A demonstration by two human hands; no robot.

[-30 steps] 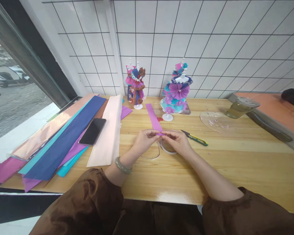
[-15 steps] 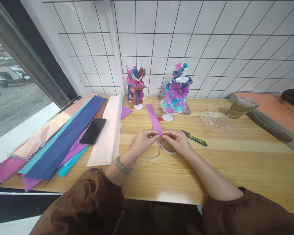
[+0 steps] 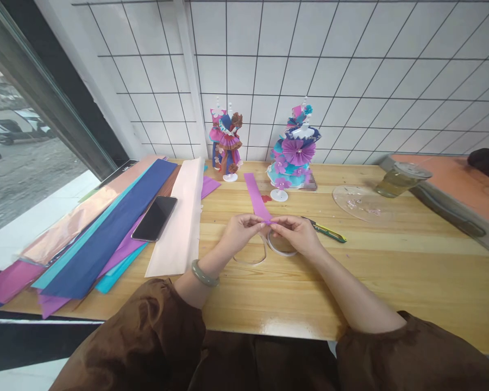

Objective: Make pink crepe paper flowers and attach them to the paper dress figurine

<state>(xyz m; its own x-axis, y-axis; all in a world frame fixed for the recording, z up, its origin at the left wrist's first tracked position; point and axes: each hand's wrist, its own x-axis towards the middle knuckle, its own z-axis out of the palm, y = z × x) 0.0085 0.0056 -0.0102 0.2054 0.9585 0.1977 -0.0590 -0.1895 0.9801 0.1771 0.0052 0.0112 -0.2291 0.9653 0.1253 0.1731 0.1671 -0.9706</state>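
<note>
Clearly, both hands are nearly closed in a pinch: the left hand [image 3: 241, 233] and the right hand [image 3: 299, 233] meet fingertip to fingertip on the near end of a purple strip [image 3: 256, 191]. That end is mostly covered by fingers and thumbs, so I cannot tell how it is folded; the rest of the strip lies on the table [image 3: 269, 298], pointing towards 11 o'clock from the fingertips. The other fingers curl out of sight.

At 5 o'clock from the pinch is a pale ring [image 3: 283, 253], its upper part covered by the right hand. Near 7 o'clock a thin ribbon [image 3: 253, 263] loops out, one end lost under the left hand. The knife [image 3: 329, 232] sits just past 3 o'clock, its blade hard to make out beside the right hand.

At 11 o'clock, beyond the strip, a front doll dress [image 3: 229, 142] partly hides another; at 1 o'clock a larger dress [image 3: 297, 152] stands beside a pixelated patch. Between 2 and 3 o'clock, a black object [image 3: 487, 163] is cut off by the right edge.
</note>
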